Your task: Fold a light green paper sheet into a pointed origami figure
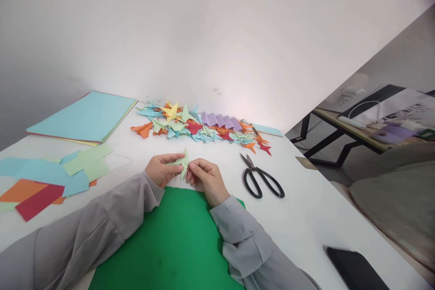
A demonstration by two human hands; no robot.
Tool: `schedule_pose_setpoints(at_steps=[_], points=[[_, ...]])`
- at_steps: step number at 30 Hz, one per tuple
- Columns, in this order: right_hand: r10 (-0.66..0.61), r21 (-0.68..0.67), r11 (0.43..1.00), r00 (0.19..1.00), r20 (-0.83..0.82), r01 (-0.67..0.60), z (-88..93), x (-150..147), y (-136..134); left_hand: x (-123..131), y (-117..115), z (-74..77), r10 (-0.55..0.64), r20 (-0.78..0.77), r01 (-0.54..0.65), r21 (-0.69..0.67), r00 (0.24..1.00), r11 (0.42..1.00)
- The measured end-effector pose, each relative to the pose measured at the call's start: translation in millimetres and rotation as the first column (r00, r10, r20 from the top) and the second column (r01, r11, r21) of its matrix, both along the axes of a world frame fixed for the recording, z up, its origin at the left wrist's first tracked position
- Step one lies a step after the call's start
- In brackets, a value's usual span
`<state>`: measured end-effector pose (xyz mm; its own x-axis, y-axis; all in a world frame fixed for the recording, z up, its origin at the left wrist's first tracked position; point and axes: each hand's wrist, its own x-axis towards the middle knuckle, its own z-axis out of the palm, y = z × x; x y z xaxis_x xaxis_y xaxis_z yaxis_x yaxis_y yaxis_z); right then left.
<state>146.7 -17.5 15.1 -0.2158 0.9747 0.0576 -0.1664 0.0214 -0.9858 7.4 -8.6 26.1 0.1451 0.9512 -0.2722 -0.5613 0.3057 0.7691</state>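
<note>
Folded from pale green paper (185,161) into a slender figure with tips pointing up and down. Held roughly upright, pinched at one side by the left fingers (174,169), with right fingers (194,167) at the opposite edge.

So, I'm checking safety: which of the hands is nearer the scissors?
Right. The right hand is left of the scissors; the left hand is farther left.

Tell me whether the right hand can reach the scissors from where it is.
Probably yes: nothing stands between the right hand and the scissors on the table to its right. It is busy at the pale green folded paper, so it may have to leave that first.
</note>
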Motion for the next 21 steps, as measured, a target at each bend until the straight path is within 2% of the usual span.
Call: schedule_pose_setpoints(at_steps=[12, 21], points=[[-0.005, 0.005, 1.000, 1.000, 0.013, 0.005, -0.4, -0.5, 0.4, -0.7, -1.0, 4.7, -0.047, 0.021, 0.048, -0.010, 0.999, 0.999], [-0.025, -0.013, 1.000, 1.000, 0.014, 0.025, -0.2, -0.6, 0.5, -0.6, 2.5, -2.0, -0.024, 0.022, 0.024, 0.008, 0.999, 1.000]])
